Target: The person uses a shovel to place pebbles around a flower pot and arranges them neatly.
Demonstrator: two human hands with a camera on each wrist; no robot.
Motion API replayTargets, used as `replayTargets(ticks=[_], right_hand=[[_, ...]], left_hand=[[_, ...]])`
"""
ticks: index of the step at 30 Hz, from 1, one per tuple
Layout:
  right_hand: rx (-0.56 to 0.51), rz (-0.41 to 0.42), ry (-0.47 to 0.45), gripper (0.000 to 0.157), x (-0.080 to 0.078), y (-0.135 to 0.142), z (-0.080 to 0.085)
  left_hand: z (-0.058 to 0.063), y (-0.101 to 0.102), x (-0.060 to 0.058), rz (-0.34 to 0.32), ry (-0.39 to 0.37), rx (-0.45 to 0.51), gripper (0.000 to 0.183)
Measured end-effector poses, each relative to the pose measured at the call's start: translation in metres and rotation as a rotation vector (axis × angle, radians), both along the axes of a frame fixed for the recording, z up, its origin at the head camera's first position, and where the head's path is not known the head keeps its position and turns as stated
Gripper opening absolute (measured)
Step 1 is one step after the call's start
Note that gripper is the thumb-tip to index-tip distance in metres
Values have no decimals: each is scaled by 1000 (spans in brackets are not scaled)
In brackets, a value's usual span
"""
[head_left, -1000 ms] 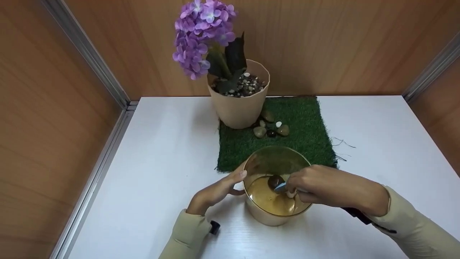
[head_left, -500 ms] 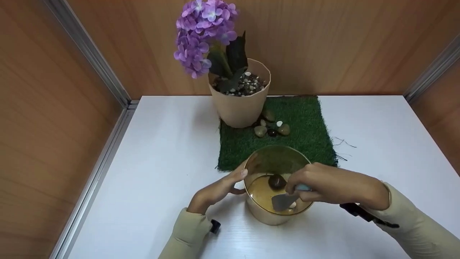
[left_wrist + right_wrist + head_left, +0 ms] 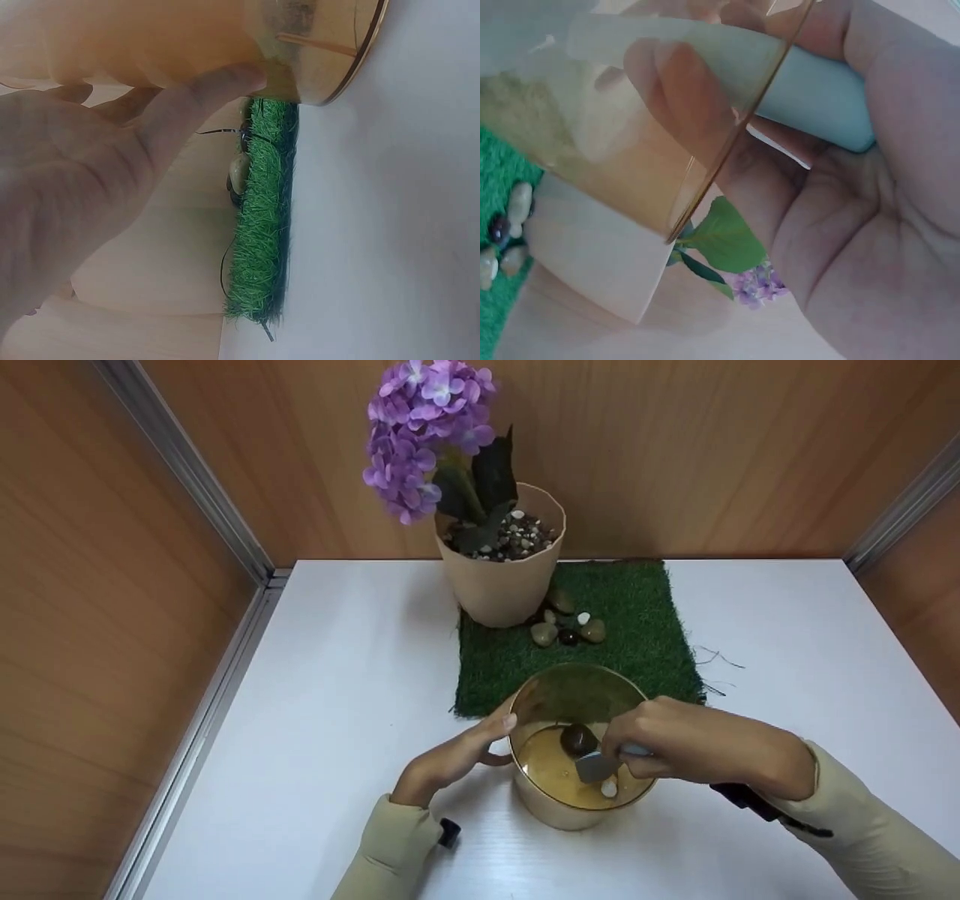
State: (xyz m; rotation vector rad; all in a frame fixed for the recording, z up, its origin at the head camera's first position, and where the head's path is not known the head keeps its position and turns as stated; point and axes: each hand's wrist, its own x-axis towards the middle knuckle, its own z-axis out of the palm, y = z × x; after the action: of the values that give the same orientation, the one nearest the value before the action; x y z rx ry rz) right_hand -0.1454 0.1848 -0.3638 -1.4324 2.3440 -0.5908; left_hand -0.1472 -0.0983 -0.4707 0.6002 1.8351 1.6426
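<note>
An amber see-through bowl stands on the white table. My left hand holds its left side, the thumb laid along the outer wall in the left wrist view. Reaching over the right rim, my right hand grips a small trowel with a grey blade. In the right wrist view its pale blue handle lies within the curled fingers, partly behind the bowl wall. Inside the bowl are a large dark brown stone, beside the blade, and a small white stone below it.
Behind the bowl lies a green artificial grass mat. A beige pot with purple flowers stands at its back left corner. Several pebbles cluster by the pot. Wooden panels enclose the table.
The trowel blade has turned and moved within the bowl, first toward the near side, then slightly up and right, baring the white stone. The left hand and bowl have stayed put.
</note>
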Motion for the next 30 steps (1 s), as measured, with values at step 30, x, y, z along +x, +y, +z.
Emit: replayTargets(ticks=[30], right_hand=[[-104, -16, -279, 29, -12, -6, -14]], left_hand=[[0, 1, -1, -11, -3, 2, 52]])
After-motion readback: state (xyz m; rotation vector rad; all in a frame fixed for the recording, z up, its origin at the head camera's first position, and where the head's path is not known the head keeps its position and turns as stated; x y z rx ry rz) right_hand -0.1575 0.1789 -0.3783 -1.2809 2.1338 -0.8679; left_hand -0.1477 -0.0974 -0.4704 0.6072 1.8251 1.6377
